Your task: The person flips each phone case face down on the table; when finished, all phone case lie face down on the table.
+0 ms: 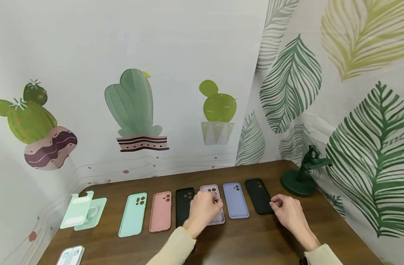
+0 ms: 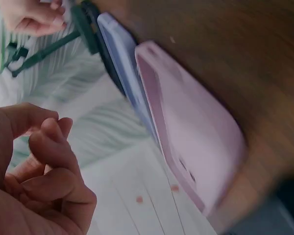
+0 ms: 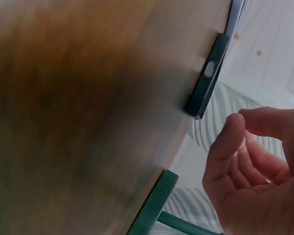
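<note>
Six phone cases lie in a row in the head view. My left hand (image 1: pixel 204 208) hovers over the lilac phone case (image 1: pixel 218 219), partly covering it. In the left wrist view the loosely curled fingers hold nothing, apart from the lilac case (image 2: pixel 191 117). My right hand (image 1: pixel 288 213) is beside the lower right edge of a black phone case (image 1: pixel 257 197). Its thumb and index tips meet with nothing visible between them in the right wrist view, below the black case (image 3: pixel 207 73). A blue phone case (image 1: pixel 236 202) lies between the two hands.
Left of the lilac case lie another black case (image 1: pixel 183 208), a pink case (image 1: pixel 160 213) and a mint case (image 1: pixel 132 217). A mint folding stand (image 1: pixel 79 211) and a small pale case (image 1: pixel 70 255) are farther left. A green stand (image 1: pixel 299 180) stands at the back right.
</note>
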Available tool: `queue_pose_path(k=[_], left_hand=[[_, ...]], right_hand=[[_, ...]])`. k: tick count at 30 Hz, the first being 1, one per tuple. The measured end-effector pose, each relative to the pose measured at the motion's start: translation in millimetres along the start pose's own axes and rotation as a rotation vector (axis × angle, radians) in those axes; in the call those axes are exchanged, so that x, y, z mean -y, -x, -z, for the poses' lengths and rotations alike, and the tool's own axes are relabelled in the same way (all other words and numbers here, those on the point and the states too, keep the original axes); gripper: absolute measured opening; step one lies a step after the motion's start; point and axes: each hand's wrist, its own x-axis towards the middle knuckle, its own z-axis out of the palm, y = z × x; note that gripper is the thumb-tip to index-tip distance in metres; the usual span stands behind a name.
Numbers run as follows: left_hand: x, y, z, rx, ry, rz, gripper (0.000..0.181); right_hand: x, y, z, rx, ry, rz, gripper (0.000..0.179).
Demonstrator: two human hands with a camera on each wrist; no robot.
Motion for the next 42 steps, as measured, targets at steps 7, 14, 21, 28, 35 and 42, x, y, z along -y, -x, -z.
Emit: queue_pose_path(k=[7,14,21,28,35,42], left_hand=[[-37.5,-17.8,-59.6,-0.032,0.099,-0.137,0.042],[-65.8,-39.6,-103.4,0.131,0.144,-0.006,0.047],[-91.6,-44.0,-101.1,0.296,0.193,0.257,0.022],[-100.4,-49.7,-108.0,0.329,0.181,0.323,0.013],[-100.3,-51.3,-107.6,0.346,0.21,0.363,0.011],[-100.6,-52.0,-110.4,0.334,0.224,0.387,0.012]], right_hand=[[-22.6,-14.0,1.1,0.044,0.017,-0.039,0.007],[-92.6,-47.6,-45.7,0.128,0.058,-0.051,0.01],[-97.8,-59.4,-55.2,0.224,0.076,-0.112,0.017],[-101.2,-62.9,-52.6,0.226,0.08,-0.105,0.015],[-105.4,-67.4,-55.8,0.234,0.08,-0.101,0.016],[-80.4,-58.6,-41.1,0.232,0.075,-0.168,0.017]])
